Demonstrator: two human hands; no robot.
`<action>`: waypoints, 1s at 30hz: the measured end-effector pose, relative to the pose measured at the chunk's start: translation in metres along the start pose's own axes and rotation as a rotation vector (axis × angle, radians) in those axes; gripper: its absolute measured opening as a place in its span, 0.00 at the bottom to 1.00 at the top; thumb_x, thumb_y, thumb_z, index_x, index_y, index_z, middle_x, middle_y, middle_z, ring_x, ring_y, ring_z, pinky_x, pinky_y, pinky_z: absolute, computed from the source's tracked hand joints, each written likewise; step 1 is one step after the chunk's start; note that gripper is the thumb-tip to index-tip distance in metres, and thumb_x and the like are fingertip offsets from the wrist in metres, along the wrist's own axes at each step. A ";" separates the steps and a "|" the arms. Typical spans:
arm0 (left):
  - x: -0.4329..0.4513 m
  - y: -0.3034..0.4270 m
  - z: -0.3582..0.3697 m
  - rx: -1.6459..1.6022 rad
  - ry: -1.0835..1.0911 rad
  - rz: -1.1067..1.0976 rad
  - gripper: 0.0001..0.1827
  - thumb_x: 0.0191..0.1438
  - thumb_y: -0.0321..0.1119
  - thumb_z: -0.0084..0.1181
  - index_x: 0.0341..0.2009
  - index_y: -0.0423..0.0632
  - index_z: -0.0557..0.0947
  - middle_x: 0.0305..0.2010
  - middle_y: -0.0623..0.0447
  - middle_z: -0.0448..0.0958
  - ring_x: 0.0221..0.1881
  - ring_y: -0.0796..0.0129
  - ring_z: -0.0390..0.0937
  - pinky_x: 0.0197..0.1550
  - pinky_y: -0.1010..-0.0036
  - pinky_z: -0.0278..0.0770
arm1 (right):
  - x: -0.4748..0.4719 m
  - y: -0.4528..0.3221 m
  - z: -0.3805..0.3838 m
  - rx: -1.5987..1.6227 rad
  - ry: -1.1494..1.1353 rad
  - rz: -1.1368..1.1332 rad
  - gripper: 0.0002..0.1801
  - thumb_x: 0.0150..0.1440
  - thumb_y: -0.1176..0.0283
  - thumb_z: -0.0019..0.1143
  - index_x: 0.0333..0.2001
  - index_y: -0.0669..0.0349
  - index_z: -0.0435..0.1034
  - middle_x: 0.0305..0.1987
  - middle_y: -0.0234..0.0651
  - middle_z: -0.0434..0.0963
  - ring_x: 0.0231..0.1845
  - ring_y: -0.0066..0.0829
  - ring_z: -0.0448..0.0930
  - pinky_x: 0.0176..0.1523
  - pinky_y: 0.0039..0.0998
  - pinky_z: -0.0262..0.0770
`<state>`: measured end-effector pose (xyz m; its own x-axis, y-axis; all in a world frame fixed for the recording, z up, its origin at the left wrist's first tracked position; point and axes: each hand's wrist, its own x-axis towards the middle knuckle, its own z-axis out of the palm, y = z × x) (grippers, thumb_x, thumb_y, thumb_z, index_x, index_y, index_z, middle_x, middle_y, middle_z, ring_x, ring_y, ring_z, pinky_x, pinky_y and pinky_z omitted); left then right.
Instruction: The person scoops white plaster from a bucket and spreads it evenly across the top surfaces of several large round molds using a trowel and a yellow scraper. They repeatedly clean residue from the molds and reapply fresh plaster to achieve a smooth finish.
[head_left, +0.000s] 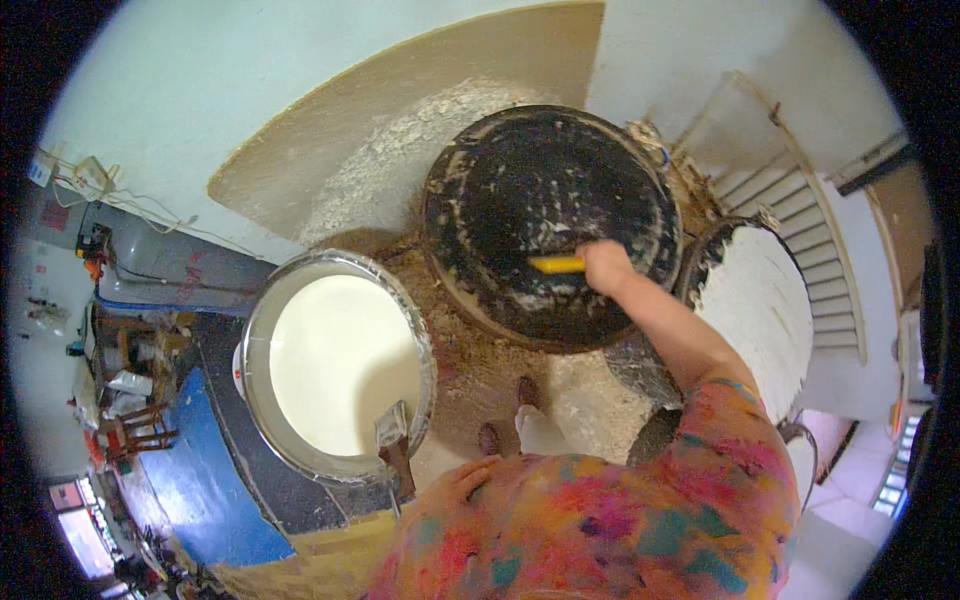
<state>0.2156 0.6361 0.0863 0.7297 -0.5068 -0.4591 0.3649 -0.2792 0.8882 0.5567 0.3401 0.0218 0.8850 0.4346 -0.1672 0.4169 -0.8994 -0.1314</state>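
Note:
My right hand is closed around a yellow tool, whose exact kind is hard to tell. The hand is over a large round black surface, smeared with whitish residue. Whether the tool touches that surface cannot be told. Left of it stands a wide round drum with white liquid inside. A white-crusted flat tool, perhaps a brush, lies across the drum's near rim. My left hand is out of view.
To the right is a round container with a white top surface. Behind the black surface the wall carries a brown panel with splattered residue. Loose cables hang at the left. A blue sheet covers part of the floor.

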 end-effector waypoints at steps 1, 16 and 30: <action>-0.001 0.001 -0.005 0.002 -0.040 0.049 0.25 0.53 0.38 0.49 0.55 0.46 0.65 0.55 0.42 0.65 0.56 0.52 0.62 0.57 0.67 0.59 | -0.033 -0.005 0.002 -0.051 -0.154 -0.018 0.16 0.41 0.78 0.52 0.38 0.56 0.72 0.27 0.41 0.76 0.31 0.40 0.77 0.36 0.38 0.73; -0.079 -0.017 0.016 0.250 -0.100 -0.029 0.20 0.57 0.37 0.42 0.53 0.46 0.69 0.54 0.46 0.67 0.57 0.61 0.63 0.58 0.71 0.59 | -0.098 -0.055 0.059 0.001 0.119 0.437 0.07 0.45 0.71 0.50 0.27 0.60 0.72 0.26 0.39 0.77 0.30 0.37 0.79 0.33 0.35 0.75; -0.043 0.034 0.039 0.116 -0.260 -0.222 0.19 0.56 0.35 0.44 0.52 0.45 0.70 0.53 0.49 0.68 0.55 0.65 0.64 0.54 0.73 0.63 | -0.311 -0.016 0.074 -0.009 0.328 0.731 0.09 0.45 0.74 0.47 0.32 0.64 0.68 0.33 0.44 0.73 0.37 0.42 0.75 0.38 0.37 0.73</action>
<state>0.1743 0.6170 0.1350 0.4634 -0.6097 -0.6431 0.4188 -0.4888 0.7653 0.2593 0.2232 0.0041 0.9501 -0.2992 0.0882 -0.2915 -0.9522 -0.0911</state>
